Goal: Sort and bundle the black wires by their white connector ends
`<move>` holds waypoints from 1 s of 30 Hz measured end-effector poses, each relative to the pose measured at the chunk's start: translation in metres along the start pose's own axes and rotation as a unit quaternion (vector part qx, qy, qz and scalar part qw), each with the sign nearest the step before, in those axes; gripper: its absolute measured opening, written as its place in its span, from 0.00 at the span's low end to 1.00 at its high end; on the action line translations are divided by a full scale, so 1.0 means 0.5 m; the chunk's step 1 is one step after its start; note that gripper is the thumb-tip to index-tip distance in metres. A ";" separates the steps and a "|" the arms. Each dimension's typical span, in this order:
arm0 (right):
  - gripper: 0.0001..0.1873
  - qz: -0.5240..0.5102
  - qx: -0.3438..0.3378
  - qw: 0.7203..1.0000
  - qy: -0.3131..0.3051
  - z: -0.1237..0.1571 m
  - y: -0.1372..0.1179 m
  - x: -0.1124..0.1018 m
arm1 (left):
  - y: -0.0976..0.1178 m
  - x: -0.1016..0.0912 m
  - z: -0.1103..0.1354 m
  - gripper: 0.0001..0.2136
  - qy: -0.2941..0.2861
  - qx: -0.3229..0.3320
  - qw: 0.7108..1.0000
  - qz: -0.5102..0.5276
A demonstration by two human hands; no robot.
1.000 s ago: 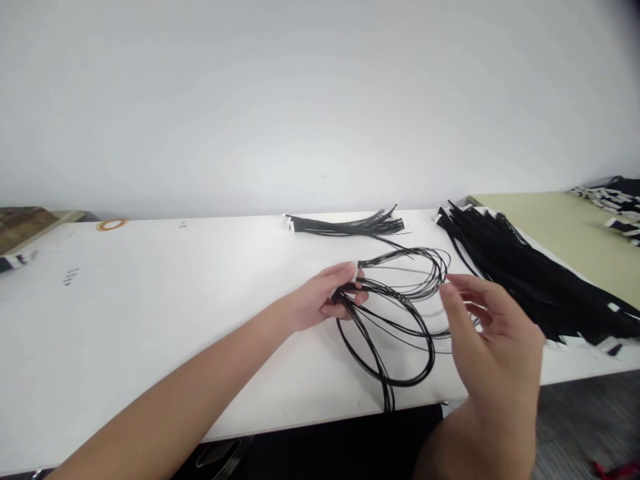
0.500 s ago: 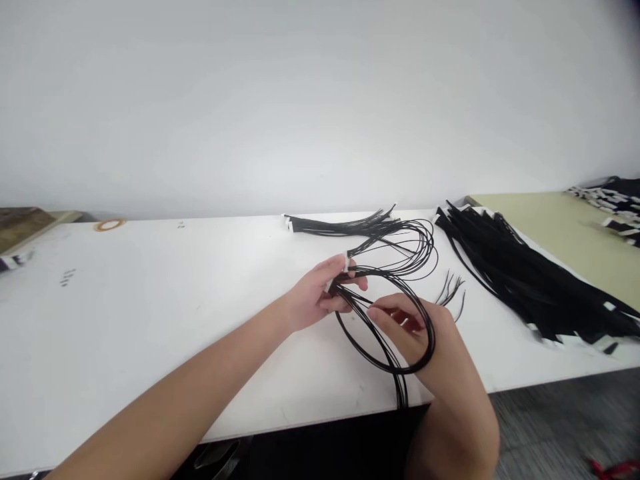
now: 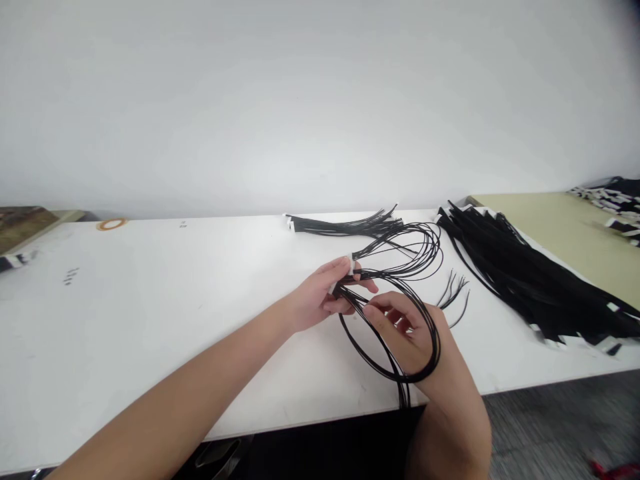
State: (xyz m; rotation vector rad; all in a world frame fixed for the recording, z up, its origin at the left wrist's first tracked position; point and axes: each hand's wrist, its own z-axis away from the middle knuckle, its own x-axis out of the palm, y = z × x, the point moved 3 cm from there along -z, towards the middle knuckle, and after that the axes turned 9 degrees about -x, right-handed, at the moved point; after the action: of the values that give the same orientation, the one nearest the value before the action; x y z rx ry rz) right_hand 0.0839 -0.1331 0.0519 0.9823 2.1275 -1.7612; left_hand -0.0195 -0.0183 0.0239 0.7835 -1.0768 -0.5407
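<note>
My left hand [image 3: 333, 287] grips a black wire harness by its white connectors [image 3: 351, 265], thumb on top and a finger or two stretched past them. From there some wires [image 3: 425, 257] curve out in a loop to the right. Others form a larger loop [image 3: 436, 360] that hangs around my right wrist. My right hand [image 3: 405, 323] reaches through that larger loop, its fingers curled and thumb and forefinger closed against the wires near the connectors. Several wires [image 3: 404, 393] hang past the table's front edge. Loose wire ends [image 3: 454, 290] show beyond my right hand.
A bundle of black wires [image 3: 330, 227] with white connectors lies at the table's back. A large pile of black harnesses [image 3: 535, 273] covers the right side. An orange tape ring [image 3: 111, 225] sits back left. More harnesses [image 3: 615, 200] rest on a yellowish surface [image 3: 545, 217].
My left hand and the connectors have shifted slightly right. My right thumb and forefinger have moved a little left, closer to the connectors, and the larger loop has dropped slightly.
</note>
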 end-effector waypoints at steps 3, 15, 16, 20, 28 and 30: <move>0.08 0.001 -0.021 0.999 -0.025 0.000 -0.007 0.001 | 0.000 0.001 0.000 0.12 0.005 -0.006 1.000 -0.010; 0.08 0.030 -0.021 0.999 -0.003 0.000 -0.002 0.006 | -0.002 0.001 0.002 0.12 0.002 -0.009 1.000 -0.011; 0.09 0.033 -0.017 0.999 -0.002 0.000 -0.002 0.005 | -0.002 0.001 0.002 0.12 0.001 -0.011 1.000 -0.009; 0.12 0.027 -0.002 1.000 0.004 -0.001 0.001 0.006 | -0.003 -0.001 0.001 0.12 0.000 -0.015 1.000 -0.001; 0.11 -0.122 0.048 0.991 0.022 0.011 0.016 -0.010 | -0.002 0.000 -0.002 0.12 0.014 -0.007 1.000 0.008; 0.11 -0.183 0.046 0.982 0.025 0.020 0.022 -0.028 | -0.002 0.000 -0.002 0.12 0.021 -0.011 1.000 0.012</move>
State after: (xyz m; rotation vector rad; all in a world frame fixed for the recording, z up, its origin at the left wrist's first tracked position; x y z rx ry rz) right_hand 0.0988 -0.1468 0.0479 0.6923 2.4006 -2.0323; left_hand -0.0183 -0.0187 0.0228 0.7587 -1.0377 -0.5136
